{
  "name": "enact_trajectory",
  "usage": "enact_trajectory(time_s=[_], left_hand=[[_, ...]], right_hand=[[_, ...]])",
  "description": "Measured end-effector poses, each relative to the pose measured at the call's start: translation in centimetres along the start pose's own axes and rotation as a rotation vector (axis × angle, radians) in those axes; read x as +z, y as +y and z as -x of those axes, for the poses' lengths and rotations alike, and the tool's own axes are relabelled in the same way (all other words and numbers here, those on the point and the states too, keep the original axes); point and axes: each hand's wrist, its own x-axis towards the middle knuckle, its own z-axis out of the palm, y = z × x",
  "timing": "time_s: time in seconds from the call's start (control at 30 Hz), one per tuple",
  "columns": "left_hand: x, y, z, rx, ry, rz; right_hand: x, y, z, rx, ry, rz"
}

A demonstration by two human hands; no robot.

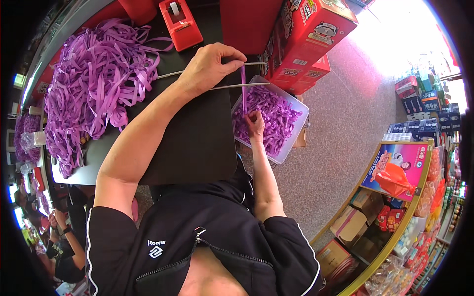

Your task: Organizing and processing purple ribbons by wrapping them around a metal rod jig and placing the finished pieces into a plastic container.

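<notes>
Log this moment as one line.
left grip: on purple ribbon, by metal rods | right grip: on same ribbon, over pale bin | ribbon: straight between

In front of you, a dark tabletop spans the upper left and centre of the frame. On it lie a tangled heap of purple ribbon, upper left, and a red holder, top centre. At lower right, your gold-edged shelf bears cardboard boxes.
</notes>
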Motion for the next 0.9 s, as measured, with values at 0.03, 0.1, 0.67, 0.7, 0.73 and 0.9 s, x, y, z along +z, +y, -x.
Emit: enact_trajectory(time_s=[0.03,0.1,0.67,0.7,0.73,0.9], left_hand=[[0.0,-0.2,0.0,0.0,-0.001,-0.004],[0.0,-0.5,0.1,-0.002,-0.004,-0.013],[0.6,-2.0,-0.8,0.103,-0.071,0.04],[0.8,-2.3,-0.8,0.1,-0.081,0.041],[0.8,-2.2,-0.9,0.104,-0.086,0.036],[0.2,-2.3,-0.5,0.109,-0.101,0.044]], right_hand=[[0.1,0.0,0.6,-0.014,-0.005,-0.05],[0.2,0.0,1.8,-0.043,-0.014,-0.151],[-2.9,0.4,8.6,-0.243,0.212,-0.132],[-3.1,0.2,9.2,-0.242,0.215,-0.135],[-3.2,0.1,9.6,-0.249,0.219,-0.144],[-3.8,-2.3,11.8,-0.347,0.125,-0.005]])
